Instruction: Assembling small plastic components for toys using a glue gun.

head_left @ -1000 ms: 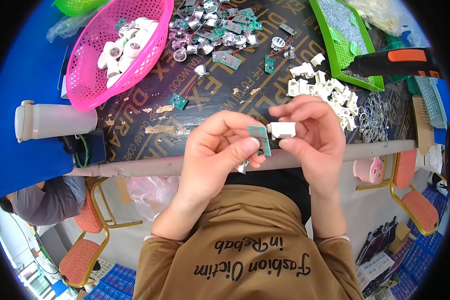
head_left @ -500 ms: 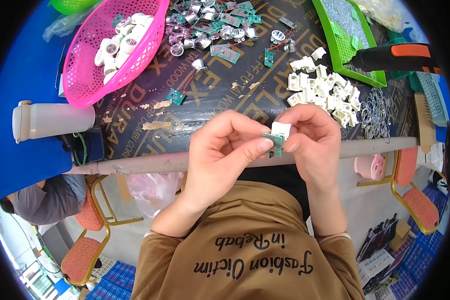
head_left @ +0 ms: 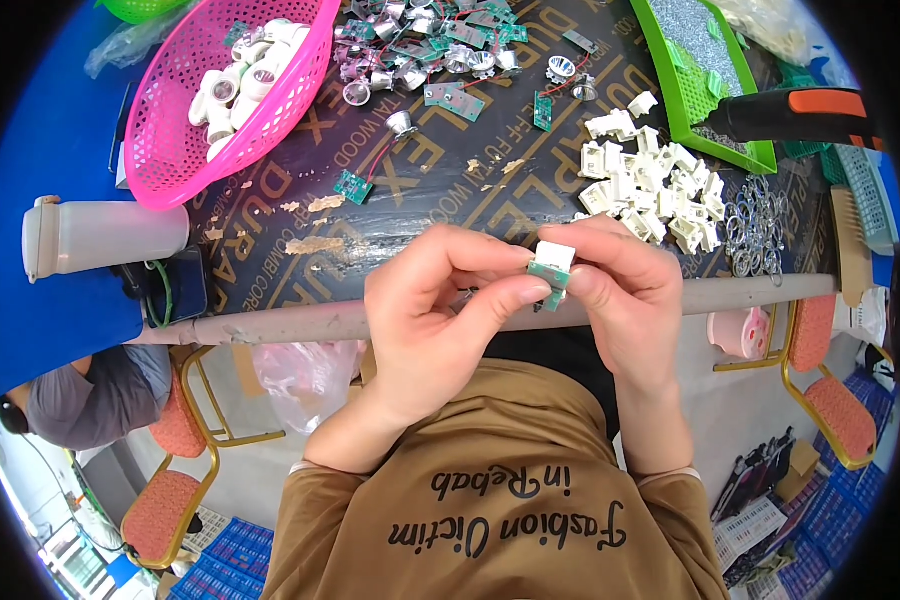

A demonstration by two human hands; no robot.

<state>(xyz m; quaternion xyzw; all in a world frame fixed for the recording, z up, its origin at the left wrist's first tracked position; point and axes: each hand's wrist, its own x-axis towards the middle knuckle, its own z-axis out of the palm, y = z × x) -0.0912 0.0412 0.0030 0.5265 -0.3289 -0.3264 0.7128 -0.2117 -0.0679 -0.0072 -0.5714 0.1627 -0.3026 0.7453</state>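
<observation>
Just over the table's front edge, my left hand (head_left: 440,310) pinches a small green circuit board (head_left: 547,275) between thumb and fingers. My right hand (head_left: 625,290) grips a white plastic housing (head_left: 555,254) from the other side. The housing sits against the board's upper part, and thumbs press near where they meet. Fingers partly cover both pieces, so I cannot tell how far they are joined. To the right, beyond my right hand, lies a pile of similar white housings (head_left: 650,190). A circuit board wired to a silver reflector cup (head_left: 400,123) lies on the table.
A pink basket (head_left: 160,150) with round white parts stands at the left, beside a translucent container (head_left: 105,238). More boards and reflectors (head_left: 460,60) lie at the back. At right are a green tray (head_left: 755,160), a black-and-orange handled tool (head_left: 800,112) and metal rings (head_left: 755,230).
The white housing and the board have turned in my fingers and now sit more directly in line. Both hands stay close together over the table edge.
</observation>
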